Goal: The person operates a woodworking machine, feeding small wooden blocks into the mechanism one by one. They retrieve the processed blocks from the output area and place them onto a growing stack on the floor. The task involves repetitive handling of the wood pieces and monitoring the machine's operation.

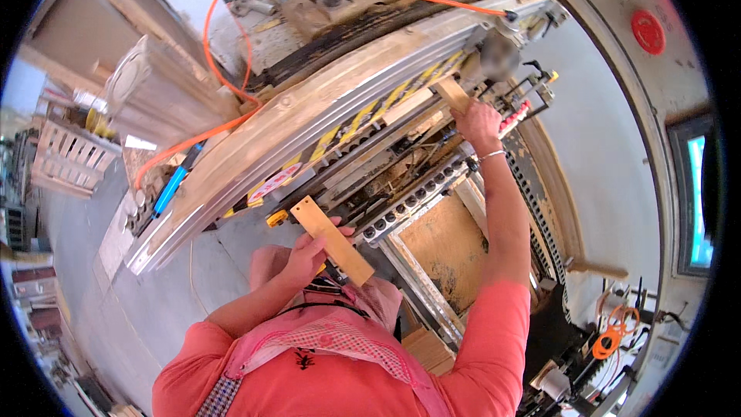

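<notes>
The right hand (478,125) is stretched out to the woodworking machine (347,100), its grip clenched on a short wooden slat (454,95) pressed in under the yellow-and-black striped guard (386,100). The left hand (307,256) grips a second, longer slat (333,241) close to the chest (apparently waiting). Judging by this, one piece is being fed and one remains.

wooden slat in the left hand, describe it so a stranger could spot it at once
Start at the long woodworking machine with yellow-black striping. Just below it, above the pink apron, the left hand grips a flat tan wooden slat. Unlike the piece the right hand holds at the machine, it is off the machine.
</notes>
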`<state>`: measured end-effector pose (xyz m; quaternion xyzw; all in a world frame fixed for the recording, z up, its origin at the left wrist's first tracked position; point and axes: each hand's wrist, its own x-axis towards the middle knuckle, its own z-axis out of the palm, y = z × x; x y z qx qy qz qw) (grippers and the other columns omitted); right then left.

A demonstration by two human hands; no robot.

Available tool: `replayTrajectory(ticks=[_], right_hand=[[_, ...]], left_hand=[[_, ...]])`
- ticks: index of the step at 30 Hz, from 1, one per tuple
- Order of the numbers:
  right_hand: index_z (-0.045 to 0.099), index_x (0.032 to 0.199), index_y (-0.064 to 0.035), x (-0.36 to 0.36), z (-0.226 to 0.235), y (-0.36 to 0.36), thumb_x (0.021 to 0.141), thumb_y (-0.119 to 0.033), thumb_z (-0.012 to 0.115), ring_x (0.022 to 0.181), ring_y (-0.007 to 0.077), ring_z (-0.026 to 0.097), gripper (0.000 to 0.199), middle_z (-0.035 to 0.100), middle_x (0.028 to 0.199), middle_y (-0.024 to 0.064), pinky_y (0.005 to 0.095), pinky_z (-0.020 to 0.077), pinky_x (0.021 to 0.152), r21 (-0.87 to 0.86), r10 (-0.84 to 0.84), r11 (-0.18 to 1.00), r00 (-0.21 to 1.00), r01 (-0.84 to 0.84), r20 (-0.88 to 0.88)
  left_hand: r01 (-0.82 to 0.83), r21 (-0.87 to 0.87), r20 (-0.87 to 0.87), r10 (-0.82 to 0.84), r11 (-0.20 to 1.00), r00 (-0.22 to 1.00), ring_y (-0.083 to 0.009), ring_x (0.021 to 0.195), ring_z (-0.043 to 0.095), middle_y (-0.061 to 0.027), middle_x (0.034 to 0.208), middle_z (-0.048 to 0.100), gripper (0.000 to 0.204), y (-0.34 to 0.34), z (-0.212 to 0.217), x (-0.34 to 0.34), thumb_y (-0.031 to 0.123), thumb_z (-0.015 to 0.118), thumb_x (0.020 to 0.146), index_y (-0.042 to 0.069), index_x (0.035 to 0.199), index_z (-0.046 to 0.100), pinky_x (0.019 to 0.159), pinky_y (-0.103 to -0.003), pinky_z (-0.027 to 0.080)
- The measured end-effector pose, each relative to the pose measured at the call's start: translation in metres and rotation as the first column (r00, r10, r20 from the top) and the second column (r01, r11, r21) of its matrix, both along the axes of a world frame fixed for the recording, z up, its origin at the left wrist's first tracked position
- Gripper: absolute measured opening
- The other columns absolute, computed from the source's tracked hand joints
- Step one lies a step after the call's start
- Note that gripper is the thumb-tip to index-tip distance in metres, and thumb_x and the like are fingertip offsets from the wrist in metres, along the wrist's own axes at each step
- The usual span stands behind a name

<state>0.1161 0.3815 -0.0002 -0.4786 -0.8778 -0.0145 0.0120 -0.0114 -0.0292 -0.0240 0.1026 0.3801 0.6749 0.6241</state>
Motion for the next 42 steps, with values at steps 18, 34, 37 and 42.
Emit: replayTrajectory(ticks=[18,34,37,42], right_hand=[[0.061,0.089,-0.0033,0.006,-0.001,0.007,0.076,-0.050,0.061,0.079,0.0354,0.063,0.048,0.065,0.081,0.0207,0.0443,0.0496,0.070,0.004,0.087,0.996,0.994,-0.087,-0.059],[0.065,0.094,-0.0028,-0.006,-0.004,0.006,0.074,-0.051,0.062,0.086,0.0370,0.063,0.052,0.065,0.090,0.0216,0.0446,0.0514,0.075,-0.018,-0.041,0.999,0.998,0.040,-0.053],[0.063,0.096,-0.0022,-0.005,-0.003,0.005,0.076,-0.049,0.062,0.087,0.0361,0.063,0.051,0.065,0.088,0.0207,0.0447,0.0512,0.075,-0.036,-0.055,0.998,0.998,0.055,-0.020],[0.066,0.090,-0.0017,-0.005,0.005,0.002,0.074,-0.049,0.064,0.086,0.0353,0.064,0.050,0.065,0.089,0.0219,0.0426,0.0514,0.075,-0.059,-0.068,0.996,0.997,0.066,-0.025]], left_hand=[[-0.196,-0.116,0.094,0.207,0.974,0.974,-0.0372,0.108,0.053,-0.0254,0.118,0.052,0.048,-0.037,0.032,-0.004,0.026,0.048,0.092,-0.007,0.126,0.038,0.096,-0.047,0.041],[-0.273,-0.094,0.181,0.286,0.957,0.941,-0.0368,0.111,0.051,-0.0220,0.121,0.051,0.038,-0.069,0.006,-0.018,0.018,0.040,0.094,-0.002,0.125,0.038,0.098,-0.048,0.040],[-0.257,-0.139,0.160,0.278,0.956,0.947,-0.0365,0.111,0.051,-0.0218,0.121,0.050,0.039,-0.063,0.013,-0.016,0.021,0.040,0.094,-0.002,0.125,0.038,0.098,-0.048,0.040],[-0.267,-0.187,0.098,0.288,0.945,0.952,-0.0344,0.103,0.057,-0.0209,0.116,0.055,0.047,-0.060,0.018,-0.012,0.030,0.055,0.087,0.001,0.122,0.042,0.091,-0.049,0.045]])
